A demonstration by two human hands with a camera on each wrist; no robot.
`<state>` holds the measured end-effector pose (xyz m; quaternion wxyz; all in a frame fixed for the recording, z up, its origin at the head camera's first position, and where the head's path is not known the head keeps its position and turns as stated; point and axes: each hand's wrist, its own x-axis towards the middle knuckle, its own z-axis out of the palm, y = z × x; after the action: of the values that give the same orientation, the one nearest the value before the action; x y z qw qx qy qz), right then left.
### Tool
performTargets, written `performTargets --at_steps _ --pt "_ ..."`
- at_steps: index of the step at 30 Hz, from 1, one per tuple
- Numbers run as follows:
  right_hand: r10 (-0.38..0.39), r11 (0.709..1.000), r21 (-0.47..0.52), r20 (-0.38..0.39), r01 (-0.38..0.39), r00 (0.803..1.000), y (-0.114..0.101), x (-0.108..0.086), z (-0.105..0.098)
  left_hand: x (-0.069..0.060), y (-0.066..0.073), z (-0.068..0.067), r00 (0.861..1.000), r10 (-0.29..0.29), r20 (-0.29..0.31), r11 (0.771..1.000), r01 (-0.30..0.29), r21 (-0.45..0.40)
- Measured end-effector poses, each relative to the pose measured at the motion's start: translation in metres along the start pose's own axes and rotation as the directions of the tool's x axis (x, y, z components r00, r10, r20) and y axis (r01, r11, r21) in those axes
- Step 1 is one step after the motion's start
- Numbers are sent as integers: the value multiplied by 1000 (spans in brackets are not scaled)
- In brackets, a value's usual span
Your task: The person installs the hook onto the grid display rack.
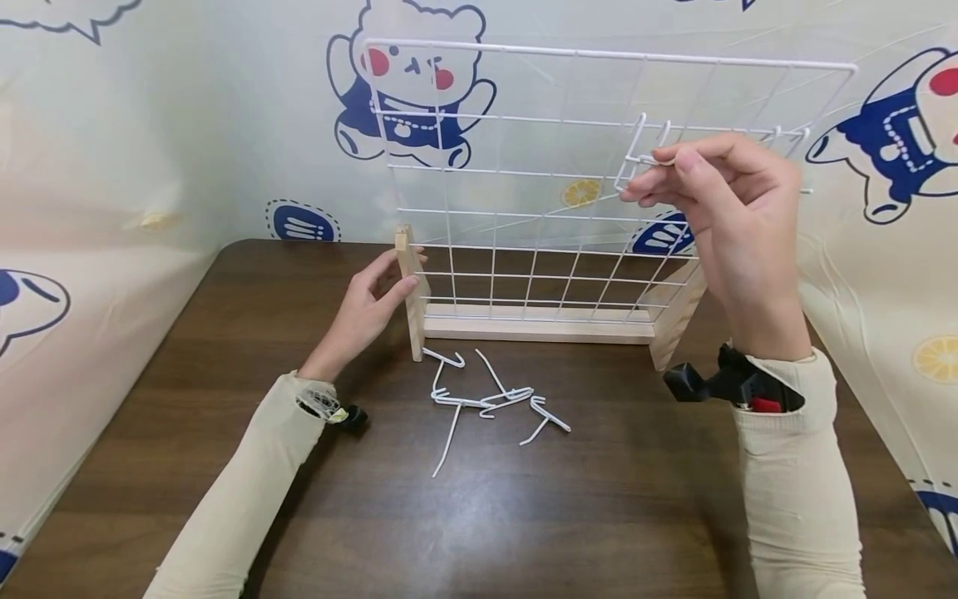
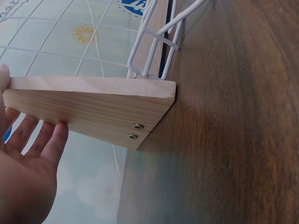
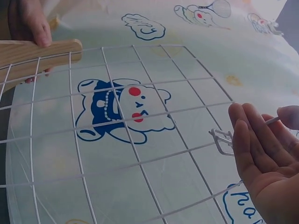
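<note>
A white wire grid panel (image 1: 609, 53) stands upright on a wooden base with two wooden side supports. My left hand (image 1: 367, 299) grips the left wooden support (image 1: 416, 312), thumb on its near edge and fingers on its outer face in the left wrist view. Near the upper right of the grid, my right hand (image 1: 737, 208) pinches a white wire hook (image 1: 634, 154). The hook's bent end (image 3: 223, 140) is close to the grid wires in the right wrist view; contact is unclear. Curved wire pieces (image 1: 802, 135) show behind the right hand, partly hidden by it.
Several loose white wire hooks (image 1: 460, 403) lie tangled on the brown table (image 1: 509, 524), in front of the wooden base bar (image 1: 539, 324). The right wooden support (image 1: 677, 312) stands below my right hand. A printed cloth (image 1: 247, 125) hangs behind and at both sides.
</note>
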<state>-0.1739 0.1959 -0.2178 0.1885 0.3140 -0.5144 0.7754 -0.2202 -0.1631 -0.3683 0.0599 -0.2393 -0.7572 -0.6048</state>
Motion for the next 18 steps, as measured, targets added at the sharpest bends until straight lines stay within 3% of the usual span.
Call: performTargets --at_steps 4,9,18 --pt "-55 996 -70 2 55 998 1 0 4 -1 0 0 1000 -5 2 1000 5 -3" --pt "-70 982 -172 13 71 997 1 2 8 -2 0 -1 1000 -3 -4 1000 3 2" --pt "-42 919 -389 62 63 997 9 -5 1 -1 -2 0 1000 8 -7 1000 -8 -7"
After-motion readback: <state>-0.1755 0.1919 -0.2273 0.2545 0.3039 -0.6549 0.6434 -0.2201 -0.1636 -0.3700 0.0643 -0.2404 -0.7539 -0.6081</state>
